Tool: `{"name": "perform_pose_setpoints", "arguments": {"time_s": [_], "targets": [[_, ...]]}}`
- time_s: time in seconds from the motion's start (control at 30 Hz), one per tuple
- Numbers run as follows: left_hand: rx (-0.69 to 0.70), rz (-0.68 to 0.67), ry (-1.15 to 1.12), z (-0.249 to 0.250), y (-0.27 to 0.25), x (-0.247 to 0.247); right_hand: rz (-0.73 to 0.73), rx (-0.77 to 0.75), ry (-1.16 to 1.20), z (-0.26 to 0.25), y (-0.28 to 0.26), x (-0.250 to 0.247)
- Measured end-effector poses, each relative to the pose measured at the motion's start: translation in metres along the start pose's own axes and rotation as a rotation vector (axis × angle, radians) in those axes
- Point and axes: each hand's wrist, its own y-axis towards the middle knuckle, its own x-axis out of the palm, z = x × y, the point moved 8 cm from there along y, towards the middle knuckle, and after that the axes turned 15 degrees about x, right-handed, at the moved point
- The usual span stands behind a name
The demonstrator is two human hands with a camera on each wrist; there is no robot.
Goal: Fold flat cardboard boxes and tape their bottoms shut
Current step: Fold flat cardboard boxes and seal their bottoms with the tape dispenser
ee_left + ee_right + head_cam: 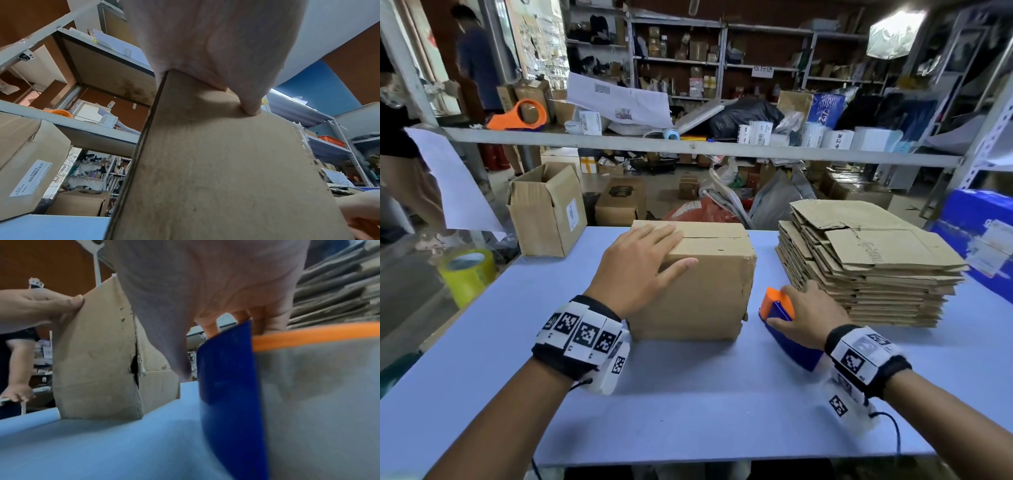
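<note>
Folded cardboard box [709, 274] standing near the middle of the light blue table [688, 394], flaps closed on top with the seam between them running left to right, untaped as far as the head view shows. Left hand [640, 267] laid flat over the box's near-left top corner, fingers straight and spread across the top panel, thumb pressed against the near side face; from the left wrist view, thumb tip pushing into the cardboard face [226, 162] with the palm over the top edge. Right hand [808, 315] down on the table just right of the box, fingers curled over a blue and orange tape dispenser [779, 311] and gripping it, thumb on the near blue side; in the right wrist view, fingertips [267, 321] hooked over the orange rim, blue body [226, 369] resting on the table surface. Split visible along one vertical corner of the box in the right wrist view. Stack of flat cardboard boxes [869, 263] at the right of the table, just beyond the right hand, edges ragged and slightly fanned. Open carton with a white label [548, 209] off the table's far-left corner. Yellow tape roll [467, 274] lower left, beside the table. Second orange tape dispenser [520, 116] up on the metal shelf [688, 145] across the back, among white cartons and papers. Blue box [979, 236] at the far right edge.
</note>
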Motion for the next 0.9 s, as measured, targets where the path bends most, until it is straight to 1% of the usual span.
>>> {"name": "perform_pose_setpoints", "arguments": {"time_s": [0.1, 0.17, 0.23, 0.37, 0.43, 0.5, 0.6, 0.67, 0.73, 0.8, 0.9], "targets": [[-0.004, 0.004, -0.006, 0.001, -0.001, -0.002, 0.054, -0.035, -0.115, 0.001, -0.004, -0.002], [-0.008, -0.001, -0.006, 0.001, -0.001, -0.002, 0.082, -0.048, -0.144, 0.001, -0.007, -0.004], [-0.013, 0.002, -0.006, 0.001, -0.001, -0.003, 0.08, -0.05, -0.129, 0.002, -0.011, -0.003], [-0.013, 0.004, -0.004, 0.002, -0.002, -0.003, 0.012, -0.048, -0.058, 0.006, -0.019, 0.001], [-0.011, 0.009, -0.003, 0.003, -0.002, -0.003, 0.016, -0.042, -0.004, 0.011, -0.019, -0.011], [-0.012, 0.027, -0.002, 0.002, -0.002, -0.003, 0.054, -0.027, 0.132, 0.016, -0.017, -0.04], [-0.008, 0.033, 0.006, 0.002, -0.002, -0.001, 0.142, -0.046, 0.402, 0.015, -0.017, -0.101], [-0.008, 0.03, 0.008, 0.001, -0.001, 0.0, 0.206, -0.098, 0.563, 0.007, -0.02, -0.142], [-0.018, 0.024, -0.002, -0.001, -0.002, 0.001, 0.239, -0.166, 0.747, -0.008, -0.023, -0.178], [-0.016, 0.026, -0.01, 0.002, -0.001, 0.0, 0.205, -0.224, 0.962, -0.03, -0.023, -0.203], [-0.026, 0.003, -0.012, 0.002, -0.001, -0.002, 0.026, -0.31, 1.206, -0.082, -0.026, -0.215]]}}
